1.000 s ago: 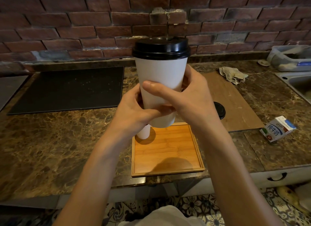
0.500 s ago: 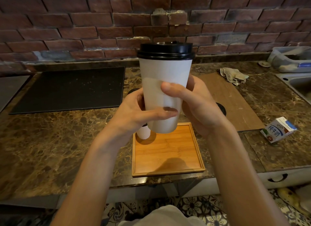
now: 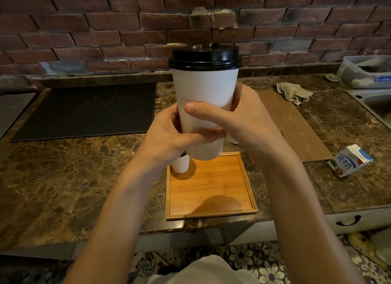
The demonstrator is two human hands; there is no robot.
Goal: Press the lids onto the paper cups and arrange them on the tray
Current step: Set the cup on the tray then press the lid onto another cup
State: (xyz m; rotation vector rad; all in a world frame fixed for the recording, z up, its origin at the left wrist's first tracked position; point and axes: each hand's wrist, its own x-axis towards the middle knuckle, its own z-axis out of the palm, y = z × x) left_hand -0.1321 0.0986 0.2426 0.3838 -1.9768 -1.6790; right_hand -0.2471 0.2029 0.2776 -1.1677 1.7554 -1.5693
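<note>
A tall white paper cup with a black lid on top is held upright in the air above the far end of the wooden tray. My left hand grips its lower part from the left, thumb across the front. My right hand grips it from the right, thumb laid over the front. A second white cup stands on the tray's far left corner, mostly hidden behind my left hand. Another cup peeks out behind my right hand.
The marble counter carries a black mat at the left, a brown board at the right, a crumpled cloth, a milk carton and a sink at the far right. A brick wall stands behind.
The lidded cup has come down slightly and nearer to me. My right thumb has shifted across the cup's front; both hands keep their grip.
</note>
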